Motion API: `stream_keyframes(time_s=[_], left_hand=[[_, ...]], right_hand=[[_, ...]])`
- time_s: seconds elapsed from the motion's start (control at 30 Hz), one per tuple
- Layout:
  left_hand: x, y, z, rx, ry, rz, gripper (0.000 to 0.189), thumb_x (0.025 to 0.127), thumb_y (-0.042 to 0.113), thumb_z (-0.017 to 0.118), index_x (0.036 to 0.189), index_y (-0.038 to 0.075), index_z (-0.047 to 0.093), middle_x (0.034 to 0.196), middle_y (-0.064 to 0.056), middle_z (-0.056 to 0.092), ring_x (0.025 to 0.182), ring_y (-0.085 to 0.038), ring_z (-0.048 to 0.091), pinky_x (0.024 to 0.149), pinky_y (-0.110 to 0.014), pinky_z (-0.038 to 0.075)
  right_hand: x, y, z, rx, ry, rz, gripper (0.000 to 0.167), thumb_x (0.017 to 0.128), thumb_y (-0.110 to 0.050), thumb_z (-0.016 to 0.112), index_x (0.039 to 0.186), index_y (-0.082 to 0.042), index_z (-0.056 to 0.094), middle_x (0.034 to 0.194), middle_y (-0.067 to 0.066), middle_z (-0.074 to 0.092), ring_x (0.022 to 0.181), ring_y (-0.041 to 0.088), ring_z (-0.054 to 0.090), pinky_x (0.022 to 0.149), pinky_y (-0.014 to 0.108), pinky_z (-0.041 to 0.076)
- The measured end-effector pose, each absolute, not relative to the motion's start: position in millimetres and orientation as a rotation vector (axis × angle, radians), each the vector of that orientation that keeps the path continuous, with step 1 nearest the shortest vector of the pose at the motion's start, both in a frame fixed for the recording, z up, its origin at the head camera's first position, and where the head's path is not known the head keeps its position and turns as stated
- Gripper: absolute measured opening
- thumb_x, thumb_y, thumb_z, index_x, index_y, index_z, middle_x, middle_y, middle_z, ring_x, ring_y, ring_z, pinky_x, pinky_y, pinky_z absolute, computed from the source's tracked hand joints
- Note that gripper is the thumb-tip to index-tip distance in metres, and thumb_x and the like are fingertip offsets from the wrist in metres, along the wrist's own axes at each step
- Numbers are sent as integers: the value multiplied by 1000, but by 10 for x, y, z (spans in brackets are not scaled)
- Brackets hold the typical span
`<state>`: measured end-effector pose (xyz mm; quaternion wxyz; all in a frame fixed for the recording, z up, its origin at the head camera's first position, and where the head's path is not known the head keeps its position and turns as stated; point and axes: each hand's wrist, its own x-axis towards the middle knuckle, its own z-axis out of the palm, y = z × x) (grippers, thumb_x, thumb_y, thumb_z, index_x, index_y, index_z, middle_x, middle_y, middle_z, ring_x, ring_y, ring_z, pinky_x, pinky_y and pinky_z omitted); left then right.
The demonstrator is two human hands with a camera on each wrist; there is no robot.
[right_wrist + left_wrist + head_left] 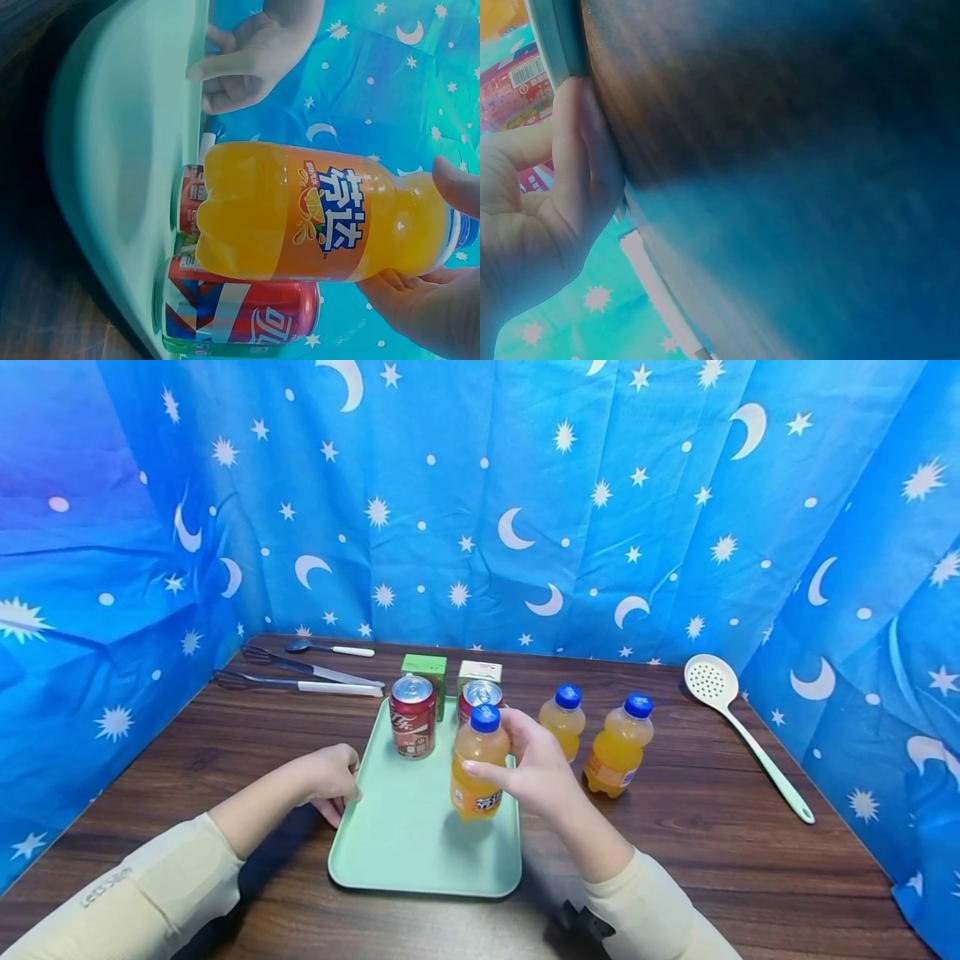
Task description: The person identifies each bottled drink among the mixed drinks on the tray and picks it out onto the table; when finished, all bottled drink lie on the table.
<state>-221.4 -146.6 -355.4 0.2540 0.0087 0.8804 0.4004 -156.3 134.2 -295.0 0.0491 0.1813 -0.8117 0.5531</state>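
Observation:
My right hand (pixel 542 770) grips an orange soda bottle (pixel 478 777) with a blue cap. Thumb and fingers sit around its upper part. In the right wrist view the bottle (pixel 300 214) hangs above the green tray (pixel 405 852), its base apart from the surface. At the tray's left edge, my left hand (pixel 326 779) pinches the rim between thumb and fingers. One red soda can (pixel 412 718) stands on the tray toward the back. A second can (pixel 247 311) is mostly behind the bottle in the head view. Two cartons, a green one (pixel 426 668) and a whitish one (pixel 480 672), stand behind the cans.
Two more orange soda bottles, one nearer (pixel 617 747) and one farther (pixel 564 723), stand right of the tray. A slotted skimmer (pixel 712 681) lies at the far right. Several utensils, including a spoon (pixel 330 648), lie at the back left. Blue cloth (pixel 480 493) surrounds the table.

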Motion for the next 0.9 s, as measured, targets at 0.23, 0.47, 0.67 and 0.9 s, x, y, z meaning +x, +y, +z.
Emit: stream_keyframes(time_s=[0.23, 0.47, 0.67, 0.9], left_hand=[[-2200, -1472, -3535, 23, 2408, 1060, 21, 79, -10, 60, 80, 0, 41, 67, -19, 53, 54, -23, 56, 50, -35, 58], [-2200, -1472, -3540, 22, 2409, 1063, 21, 79, -10, 59, 80, 0, 41, 67, -18, 53, 54, -23, 56, 50, -35, 58], [-2193, -1476, -3540, 21, 2398, 1078, 20, 76, -11, 58, 80, 0, 42, 66, -19, 54, 53, -23, 56, 49, -35, 57], [-2211, -1473, -3560, 26, 2399, 1079, 20, 76, -11, 58, 82, 0, 42, 65, -17, 53, 53, -23, 56, 49, -35, 57]], right_hand=[[-1557, 1369, -2961, 537, -2464, 1700, 51, 78, -21, 78, 122, -15, 54, 113, -2, 61, 107, 15, 58, 94, 42, 48], [-1551, 1417, -2978, 541, -2459, 1702, 52, 77, -23, 78, 122, -16, 53, 114, -2, 61, 108, 15, 57, 95, 42, 47], [-1542, 1445, -2996, 556, -2446, 1701, 53, 77, -24, 78, 122, -16, 53, 115, -2, 61, 109, 15, 57, 95, 44, 47], [-1536, 1500, -3021, 583, -2399, 1714, 50, 77, -20, 78, 120, -14, 54, 115, -1, 61, 107, 16, 58, 93, 41, 49]])
